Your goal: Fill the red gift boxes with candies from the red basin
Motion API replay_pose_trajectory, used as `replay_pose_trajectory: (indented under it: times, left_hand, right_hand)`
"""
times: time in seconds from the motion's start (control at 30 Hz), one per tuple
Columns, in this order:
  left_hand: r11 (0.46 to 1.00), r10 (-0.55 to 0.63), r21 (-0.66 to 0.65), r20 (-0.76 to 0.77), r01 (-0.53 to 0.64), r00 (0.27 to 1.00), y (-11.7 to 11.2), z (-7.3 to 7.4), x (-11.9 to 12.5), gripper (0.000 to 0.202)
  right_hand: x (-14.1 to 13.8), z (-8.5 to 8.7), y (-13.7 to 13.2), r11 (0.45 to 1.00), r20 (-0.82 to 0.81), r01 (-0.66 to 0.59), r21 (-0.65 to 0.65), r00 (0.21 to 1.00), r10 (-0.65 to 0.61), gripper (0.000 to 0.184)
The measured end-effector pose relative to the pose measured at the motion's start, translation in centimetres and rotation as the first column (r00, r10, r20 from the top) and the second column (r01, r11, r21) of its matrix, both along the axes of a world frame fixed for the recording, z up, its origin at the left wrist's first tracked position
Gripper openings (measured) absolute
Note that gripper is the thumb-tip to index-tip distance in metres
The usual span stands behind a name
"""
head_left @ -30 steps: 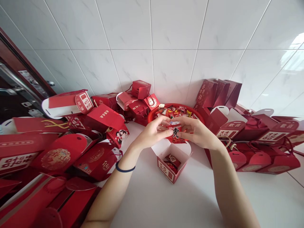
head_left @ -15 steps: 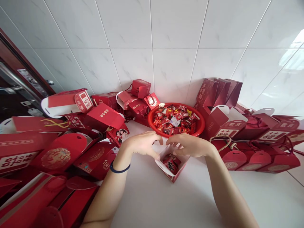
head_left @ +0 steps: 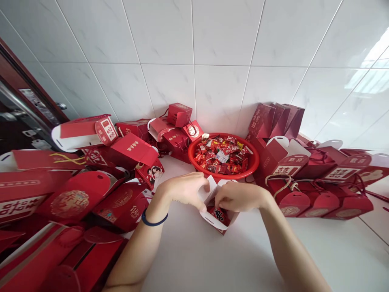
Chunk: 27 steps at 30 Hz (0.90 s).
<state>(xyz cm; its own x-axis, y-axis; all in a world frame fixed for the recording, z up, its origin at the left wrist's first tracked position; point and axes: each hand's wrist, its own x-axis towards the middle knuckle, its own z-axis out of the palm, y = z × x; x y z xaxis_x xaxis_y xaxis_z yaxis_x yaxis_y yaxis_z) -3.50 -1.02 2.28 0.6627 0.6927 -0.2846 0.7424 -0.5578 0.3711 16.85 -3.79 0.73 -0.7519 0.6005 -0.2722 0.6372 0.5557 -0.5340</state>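
A small red gift box [head_left: 230, 224] with a white inside stands open on the white surface in front of me. Inside it lies a red wrapped candy packet [head_left: 223, 216] with a large dark printed character. My left hand [head_left: 187, 190] is curled around the box's left side, thumb at the near flap and fingers at the far one. From the right, my right hand [head_left: 241, 196] reaches into the box, its bent fingers down on the packet; the fingertips are partly hidden. Just behind the box sits a red basin [head_left: 192, 157] full of small wrapped candies [head_left: 222, 156].
Red gift boxes [head_left: 80, 198] are piled along the left. More boxes [head_left: 288, 156] stand in rows on the right, some with rope handles. A white tiled wall [head_left: 221, 89] closes off the back, and a dark door [head_left: 27, 101] with a metal handle is at far left.
My right hand has moved down and left into the box, its fingers now at the candy packet. My left hand stays at the box's left side. The view has shifted slightly.
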Motion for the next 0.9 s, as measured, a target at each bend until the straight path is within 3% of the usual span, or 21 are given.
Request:
replay_pose_trajectory:
  times: [0.13,0.3,0.47,0.63,0.7,0.8,0.9]
  left_hand:
    - [0.999,-0.047,-0.013,0.010,0.047,0.999,-0.3,0.1,0.2,0.035]
    - [0.999,-0.049,-0.021,0.020,0.049,0.999,-0.3,0.3,0.4,0.032]
    - [0.994,-0.105,0.003,0.029,0.105,0.994,-0.2,0.2,0.4,0.028]
    - [0.995,-0.096,-0.004,0.011,0.096,0.995,0.0,-0.1,0.3,0.030]
    - [0.995,-0.098,-0.007,-0.008,0.098,0.995,0.1,-0.1,0.3,0.031]
    - [0.994,-0.107,-0.015,-0.041,0.107,0.993,0.1,0.0,0.5,0.035]
    - [0.992,-0.126,-0.027,-0.044,0.124,0.991,0.0,0.1,0.7,0.038]
  right_hand:
    - [-1.5,-1.4,0.5,0.994,0.171,-0.082,-0.073,0.981,0.094,0.034]
    - [-1.9,-1.5,0.7,1.000,0.283,-0.020,0.011,0.959,0.017,0.040]
    - [-3.3,-1.7,0.2,0.982,0.393,-0.187,0.019,0.905,0.164,0.034]
    - [-3.5,-1.8,-0.1,0.975,0.447,-0.001,0.222,0.889,-0.100,0.032]
    - [-3.0,-1.7,0.1,0.972,0.424,0.025,0.234,0.897,-0.126,0.033]
    - [-2.7,-1.6,0.4,0.993,0.419,-0.074,0.089,0.907,0.030,0.038]
    - [-3.3,-1.6,0.4,0.982,0.476,-0.186,-0.014,0.863,0.170,0.032]
